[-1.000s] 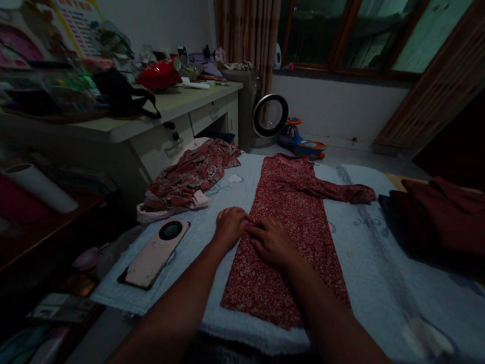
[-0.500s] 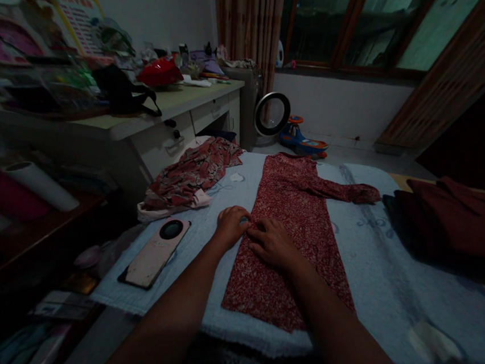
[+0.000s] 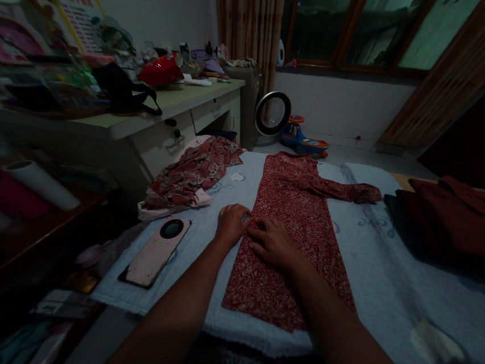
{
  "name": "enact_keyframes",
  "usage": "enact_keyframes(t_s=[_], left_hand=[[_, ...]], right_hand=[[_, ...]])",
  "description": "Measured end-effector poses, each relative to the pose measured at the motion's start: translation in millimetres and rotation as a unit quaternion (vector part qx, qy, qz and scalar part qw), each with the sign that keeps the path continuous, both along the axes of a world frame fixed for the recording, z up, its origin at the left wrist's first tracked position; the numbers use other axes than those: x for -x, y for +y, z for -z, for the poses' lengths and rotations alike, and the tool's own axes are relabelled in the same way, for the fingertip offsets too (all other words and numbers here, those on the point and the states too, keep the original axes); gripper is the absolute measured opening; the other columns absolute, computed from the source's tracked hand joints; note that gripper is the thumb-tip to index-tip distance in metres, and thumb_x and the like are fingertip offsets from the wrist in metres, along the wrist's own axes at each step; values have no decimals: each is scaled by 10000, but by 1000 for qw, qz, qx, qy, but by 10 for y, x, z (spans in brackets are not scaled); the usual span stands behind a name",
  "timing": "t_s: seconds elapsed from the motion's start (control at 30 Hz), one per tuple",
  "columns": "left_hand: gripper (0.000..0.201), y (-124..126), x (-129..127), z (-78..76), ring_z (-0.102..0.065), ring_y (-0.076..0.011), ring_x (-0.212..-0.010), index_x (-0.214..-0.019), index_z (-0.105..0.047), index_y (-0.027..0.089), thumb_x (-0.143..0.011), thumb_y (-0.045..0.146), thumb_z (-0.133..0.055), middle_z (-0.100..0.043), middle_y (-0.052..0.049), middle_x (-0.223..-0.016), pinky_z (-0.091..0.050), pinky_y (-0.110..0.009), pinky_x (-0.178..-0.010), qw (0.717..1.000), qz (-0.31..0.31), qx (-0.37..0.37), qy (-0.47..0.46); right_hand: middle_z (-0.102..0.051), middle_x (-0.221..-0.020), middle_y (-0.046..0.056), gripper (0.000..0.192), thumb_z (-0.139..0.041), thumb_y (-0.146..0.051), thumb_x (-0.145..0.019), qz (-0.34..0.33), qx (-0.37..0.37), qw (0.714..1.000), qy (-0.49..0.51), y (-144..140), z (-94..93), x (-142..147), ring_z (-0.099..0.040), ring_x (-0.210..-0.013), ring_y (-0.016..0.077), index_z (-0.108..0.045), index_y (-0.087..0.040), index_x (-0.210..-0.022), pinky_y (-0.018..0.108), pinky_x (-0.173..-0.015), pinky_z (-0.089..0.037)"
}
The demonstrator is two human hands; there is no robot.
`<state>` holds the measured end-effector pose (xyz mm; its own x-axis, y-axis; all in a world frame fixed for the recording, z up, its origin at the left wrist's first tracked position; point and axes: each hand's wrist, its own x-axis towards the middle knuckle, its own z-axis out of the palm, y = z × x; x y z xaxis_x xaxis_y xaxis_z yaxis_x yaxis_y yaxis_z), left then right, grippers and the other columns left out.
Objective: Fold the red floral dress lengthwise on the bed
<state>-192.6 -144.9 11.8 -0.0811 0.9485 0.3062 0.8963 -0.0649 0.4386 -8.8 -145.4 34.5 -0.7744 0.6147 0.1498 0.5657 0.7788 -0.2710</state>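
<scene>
Your left hand (image 3: 230,224) and right hand (image 3: 274,243) are bare, no gloves, rings or watch showing. Both forearms are uncovered too; no sleeves reach into view.

The dress (image 3: 293,232) is dark red with a fine white speckled print. The blanket (image 3: 388,276) beneath it is pale blue with faint darker blue motifs. The crumpled garment (image 3: 191,177) is red and pink with a mottled pattern. The phone (image 3: 155,251) is pale pink with a black round camera. The folded cloth (image 3: 462,220) is plain maroon.
</scene>
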Motion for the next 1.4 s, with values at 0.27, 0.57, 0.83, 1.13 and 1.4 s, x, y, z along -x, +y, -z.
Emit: enact_keyframes(t_s=[0.27,0.57,0.83,1.13,1.4], left_hand=[[128,10,50,-42,-601,-235,-1059,-920,-709,225,-827,163,-646,-699,-38,-1056,-430,-387,-993,999,2,0,-42],[112,-28,56,-121,-579,-243,-1116,-859,-721,235,-772,165,-717,-679,-37,-1118,-421,-407,-1030,998,51,9,-36],[106,-1,46,-70,-575,-249,-1118,-877,-716,236,-791,177,-699,-680,-39,-1121,-411,-410,-1022,999,39,10,-4],[150,90,51,-21,-596,-228,-1059,-907,-692,219,-811,128,-621,-691,-41,-1037,-435,-375,-1002,998,23,-8,-50],[107,109,67,-41,-603,-229,-1065,-899,-698,227,-795,204,-690,-685,-34,-1058,-442,-379,-1007,996,37,10,-78]], right_hand=[[-539,-1238,102,336,-568,-350,-947,-2,0,1000,-2,8,11,-2,-461,-1132,261,-640,-261,-1263,435,-1013,-348],[-524,-1270,98,348,-574,-355,-948,2,1,1000,3,-4,7,-12,-442,-1152,264,-633,-280,-1282,443,-1020,-339],[-522,-1284,102,351,-571,-355,-947,2,3,1000,-3,0,-8,-8,-440,-1155,269,-630,-277,-1284,455,-1029,-339],[-535,-1249,107,344,-571,-358,-951,6,8,1000,2,2,12,-13,-444,-1154,267,-643,-263,-1274,460,-1046,-326],[-526,-1276,105,355,-593,-364,-941,5,3,1000,21,26,66,-27,-440,-1167,267,-646,-271,-1280,466,-1051,-330]])
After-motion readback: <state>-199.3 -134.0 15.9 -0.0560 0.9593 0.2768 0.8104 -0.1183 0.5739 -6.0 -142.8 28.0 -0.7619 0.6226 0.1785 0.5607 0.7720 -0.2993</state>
